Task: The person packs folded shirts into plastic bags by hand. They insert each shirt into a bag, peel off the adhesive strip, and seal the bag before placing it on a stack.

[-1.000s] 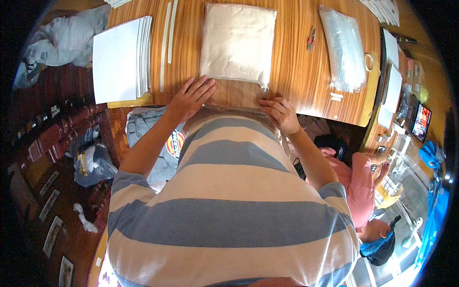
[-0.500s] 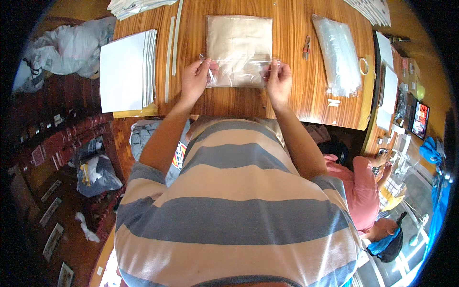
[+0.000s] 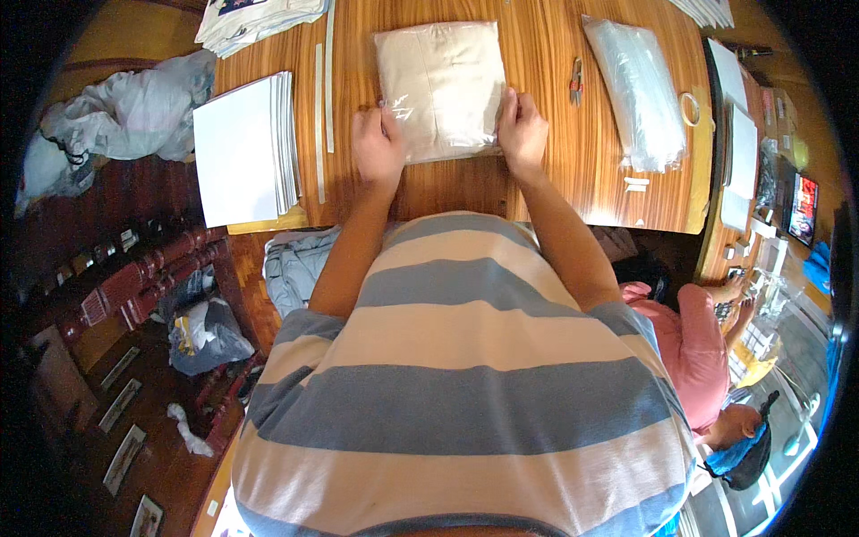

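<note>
A folded beige cloth in a clear plastic bag (image 3: 441, 85) lies flat on the wooden table before me, turned slightly askew. My left hand (image 3: 378, 143) is closed at its lower left edge, the fingertips partly hidden behind the knuckles. On the opposite side, my right hand (image 3: 522, 132) pinches the bag's lower right edge. To the right of the package are small snips with red handles (image 3: 575, 80) and a stack of clear plastic bags (image 3: 633, 94).
White sheets (image 3: 242, 148) are stacked at the table's left, beside two pale strips (image 3: 319, 125). Folded printed cloths (image 3: 255, 22) lie at the far left. A tape roll (image 3: 689, 108) sits near the right edge. Another person in a pink top (image 3: 680, 349) works at the right.
The bag's loose near flap, held stretched before, is now folded out of sight. The package has tilted slightly, and both hands have moved to its sides.
</note>
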A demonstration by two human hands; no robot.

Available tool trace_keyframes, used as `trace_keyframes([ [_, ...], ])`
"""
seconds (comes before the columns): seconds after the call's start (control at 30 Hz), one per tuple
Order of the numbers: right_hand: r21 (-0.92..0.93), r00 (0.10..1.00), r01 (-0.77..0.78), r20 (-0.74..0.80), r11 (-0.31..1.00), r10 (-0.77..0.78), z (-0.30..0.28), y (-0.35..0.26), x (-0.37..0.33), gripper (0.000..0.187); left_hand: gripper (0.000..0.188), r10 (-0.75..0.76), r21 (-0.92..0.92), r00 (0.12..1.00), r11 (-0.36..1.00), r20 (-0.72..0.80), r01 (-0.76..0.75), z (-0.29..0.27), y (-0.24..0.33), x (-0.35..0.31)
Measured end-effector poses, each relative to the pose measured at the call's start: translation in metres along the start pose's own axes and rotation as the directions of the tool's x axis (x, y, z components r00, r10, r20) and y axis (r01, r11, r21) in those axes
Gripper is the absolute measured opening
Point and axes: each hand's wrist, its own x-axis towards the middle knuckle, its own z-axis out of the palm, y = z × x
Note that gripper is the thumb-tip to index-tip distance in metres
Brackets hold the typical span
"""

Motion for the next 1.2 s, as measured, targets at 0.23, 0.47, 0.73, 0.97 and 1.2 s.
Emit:
trace_keyframes([
  [0.23, 0.14, 0.968, -0.21, 0.17, 0.968, 0.185, -0.006, 0.004, 0.024, 0.038, 0.035, -0.129, 0.208, 0.96, 0.975, 0.247, 0.078, -0.039, 0.044, 0.037],
  [0.47, -0.445, 0.959, 0.172, 0.28, 0.879, -0.045, -0.046, -0.048, 0.042, 0.038, 0.07, 0.327, 0.132, 0.854, 0.903, 0.406, -0.409, 0.004, 0.036, 0.009],
  [0.73, -0.395, 0.782, 0.619, 0.385, 0.679, -0.489, 0.006, -0.029, 0.006, 0.079, 0.072, 0.337, 0.168, 0.854, 0.888, 0.396, -0.428, 0.013, 0.031, 0.005],
  [0.97, -0.439, 0.791, 0.61, 0.298, 0.659, -0.534, -0.027, -0.026, 0.033, 0.08, 0.072, 0.544, 0.018, 0.524, 0.682, 0.656, -0.731, -0.005, 0.002, 0.051],
  [1.2, -0.287, 0.767, 0.613, 0.443, 0.736, -0.465, -0.03, -0.041, 0.011, 0.07, 0.079, 0.38, 0.111, 0.742, 0.849, 0.552, -0.516, 0.006, 0.053, 0.053],
])
